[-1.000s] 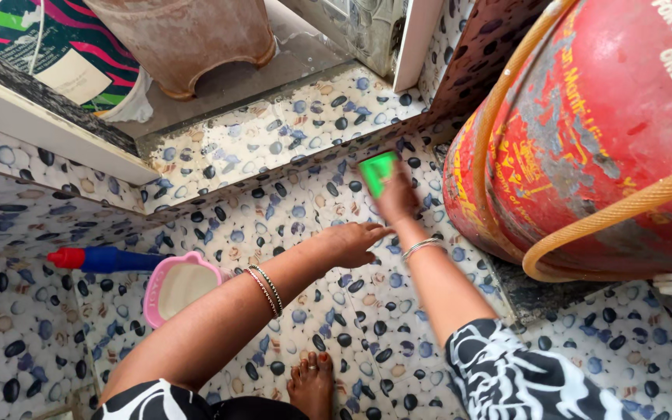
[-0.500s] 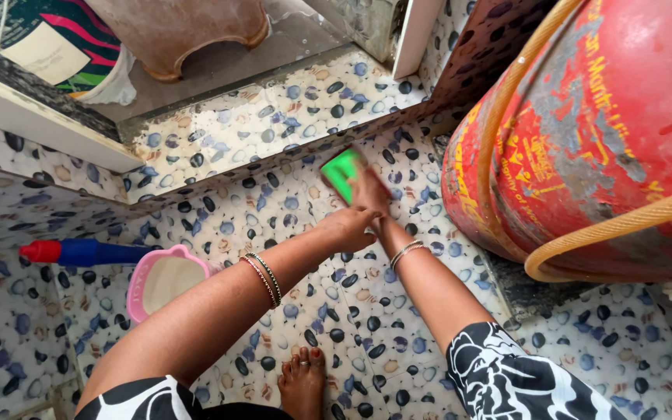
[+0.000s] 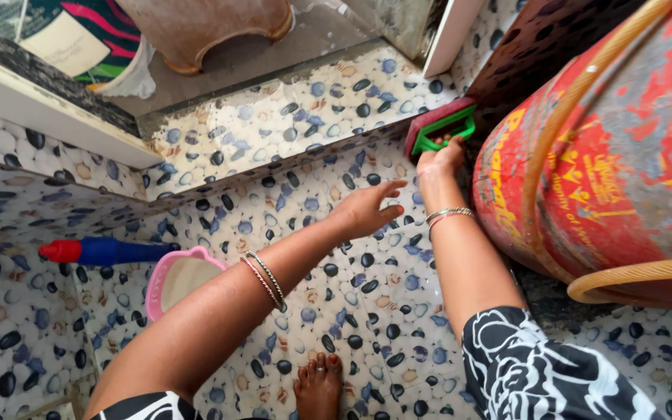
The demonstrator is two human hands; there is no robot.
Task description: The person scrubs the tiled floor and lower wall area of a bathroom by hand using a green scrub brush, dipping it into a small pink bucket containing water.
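My right hand (image 3: 439,160) grips a green scrubbing brush (image 3: 441,129) with a dark red underside, pressed into the corner where the pebble-patterned floor (image 3: 367,295) meets the step, right beside the red gas cylinder (image 3: 608,155). My left hand (image 3: 367,208) rests on the floor with fingers spread, holding nothing, a little left of the right wrist. Both wrists wear bangles.
A pink mug (image 3: 176,281) sits on the floor at the left, with a blue bottle with a red cap (image 3: 99,251) lying behind it. An orange hose (image 3: 631,274) loops round the cylinder. A brown pot (image 3: 211,27) stands on the raised step. My bare foot (image 3: 319,385) is below.
My right hand has carried the brush from the middle of the floor up and right into the corner by the cylinder. The left hand stayed on the floor and spread its fingers.
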